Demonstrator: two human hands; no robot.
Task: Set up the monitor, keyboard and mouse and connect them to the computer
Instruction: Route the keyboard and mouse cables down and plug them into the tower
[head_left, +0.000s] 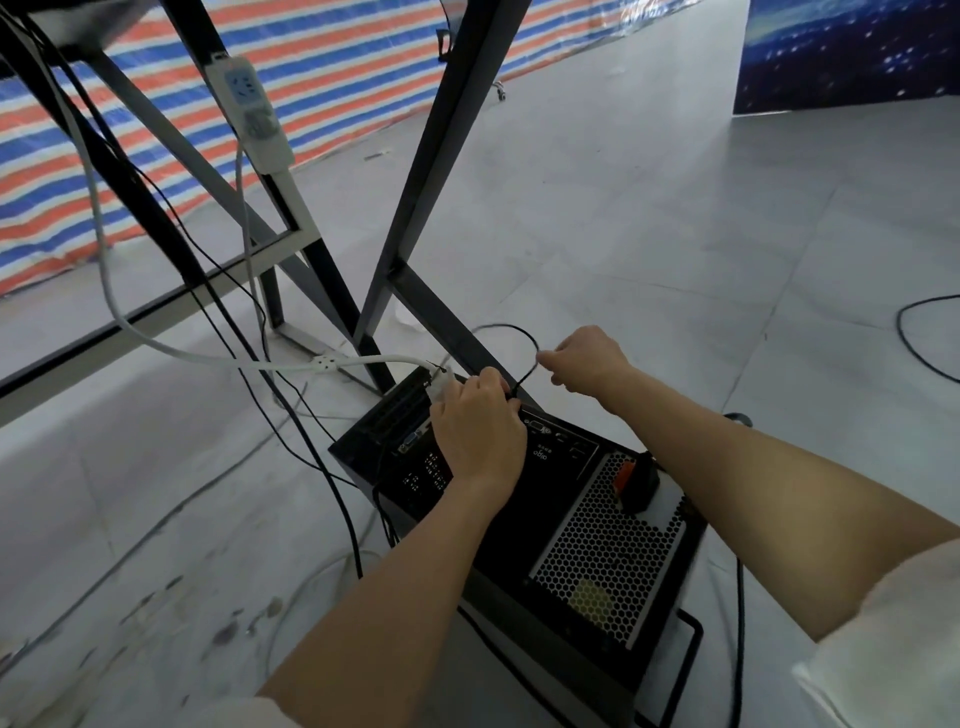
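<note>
The computer (545, 499), a black tower, lies on the floor with its rear panel facing up, the honeycomb vent nearest the camera. Over the ports at the panel's far end the left hand (475, 426) curls its fingers around a thin black cable (524, 382), and just beyond the computer the right hand (584, 358) pinches the same cable's loop. Behind the computer rise the black desk legs (436, 176), with a white power strip (254, 114) hanging farther back
</note>
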